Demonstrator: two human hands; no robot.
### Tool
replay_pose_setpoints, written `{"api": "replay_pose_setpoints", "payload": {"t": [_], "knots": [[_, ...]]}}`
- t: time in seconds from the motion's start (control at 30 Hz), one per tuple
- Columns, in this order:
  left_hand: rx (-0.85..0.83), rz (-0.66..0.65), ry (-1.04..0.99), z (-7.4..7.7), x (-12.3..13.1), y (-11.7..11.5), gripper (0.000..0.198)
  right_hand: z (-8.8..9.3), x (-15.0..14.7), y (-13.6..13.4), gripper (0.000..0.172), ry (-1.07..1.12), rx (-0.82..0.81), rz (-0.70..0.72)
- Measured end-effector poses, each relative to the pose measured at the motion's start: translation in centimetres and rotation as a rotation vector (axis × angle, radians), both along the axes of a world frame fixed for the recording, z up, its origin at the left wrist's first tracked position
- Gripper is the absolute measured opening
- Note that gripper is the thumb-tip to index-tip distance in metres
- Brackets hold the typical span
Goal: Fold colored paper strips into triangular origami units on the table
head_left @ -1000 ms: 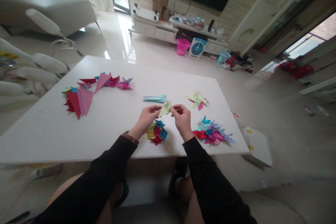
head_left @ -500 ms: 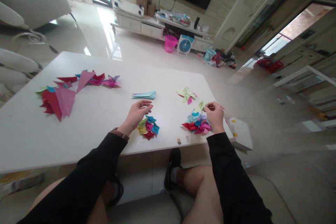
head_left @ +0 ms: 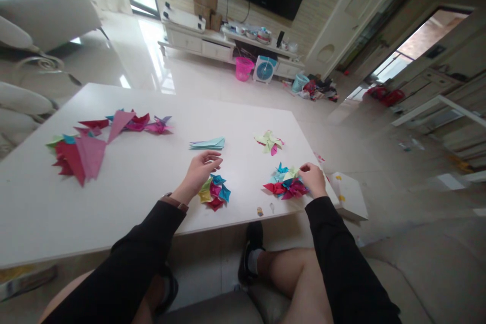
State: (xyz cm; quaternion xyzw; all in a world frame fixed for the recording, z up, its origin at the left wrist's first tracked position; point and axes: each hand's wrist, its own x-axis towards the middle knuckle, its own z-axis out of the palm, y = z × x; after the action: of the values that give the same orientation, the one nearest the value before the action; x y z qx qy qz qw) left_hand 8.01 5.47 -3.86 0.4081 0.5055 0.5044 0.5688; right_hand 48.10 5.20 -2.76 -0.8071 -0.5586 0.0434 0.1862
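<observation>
My right hand [head_left: 313, 179] pinches a light green origami piece [head_left: 291, 173] over a pile of red, blue and magenta folded paper [head_left: 280, 188] near the table's right end. My left hand [head_left: 200, 171] hovers with loosely bent fingers and holds nothing. Just below it sits a small ring of folded pieces [head_left: 214, 191] in blue, yellow, red and magenta. Beyond the left fingertips lies a flat stack of pale blue folded paper [head_left: 208, 144]. Farther back on the right is a light green and pink paper pinwheel shape [head_left: 269, 142].
The white table [head_left: 152, 202] also bears large pink and red folded papers [head_left: 90, 157] and a purple-magenta piece [head_left: 159, 125] on the left. Two tiny items, one a yellowish figure [head_left: 259, 211], lie by the front edge. A white box [head_left: 347, 195] stands past the right end.
My right hand has brought the light green piece down toward me, onto or just over the colourful pile. My left hand keeps nearly the same place, and the view has tilted slightly.
</observation>
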Motion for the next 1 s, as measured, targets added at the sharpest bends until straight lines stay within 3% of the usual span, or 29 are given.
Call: {"api": "replay_pose_setpoints", "payload": {"t": [0.1,0.2,0.37,0.53,0.67,0.8,0.9,1.0], "knots": [[0.006,-0.002,-0.016,0.0,0.0,0.0,0.04,0.3,-1.2,0.0,0.02,-0.028,0.06,0.04],[0.01,0.006,-0.013,0.0,-0.2,-0.1,0.036,0.6,-4.7,0.3,0.018,0.102,0.174,0.199],[0.002,0.004,0.017,-0.2,-0.3,-0.1,0.019,0.6,-15.6,-1.9,0.023,0.291,0.171,0.668],[-0.007,0.031,-0.057,-0.3,-0.5,-0.1,0.013,-0.1,-25.4,-6.5,0.067,0.327,0.111,1.069],[-0.071,0.093,-0.175,-0.2,-1.3,-0.2,0.01,-1.1,-28.9,-7.6,0.089,0.351,0.075,1.056],[-0.065,0.137,-0.184,-0.7,-2.5,-0.1,0.013,-1.3,-30.4,-7.1,0.089,0.405,0.027,1.054],[-0.075,0.143,0.135,-1.4,-4.4,0.5,0.02,-1.0,-31.4,-7.0,0.089,0.444,0.005,1.095],[-0.124,0.203,0.482,-2.3,-8.2,0.9,0.026,-0.4,-32.2,-7.1,0.085,0.423,-0.033,1.15]]}}
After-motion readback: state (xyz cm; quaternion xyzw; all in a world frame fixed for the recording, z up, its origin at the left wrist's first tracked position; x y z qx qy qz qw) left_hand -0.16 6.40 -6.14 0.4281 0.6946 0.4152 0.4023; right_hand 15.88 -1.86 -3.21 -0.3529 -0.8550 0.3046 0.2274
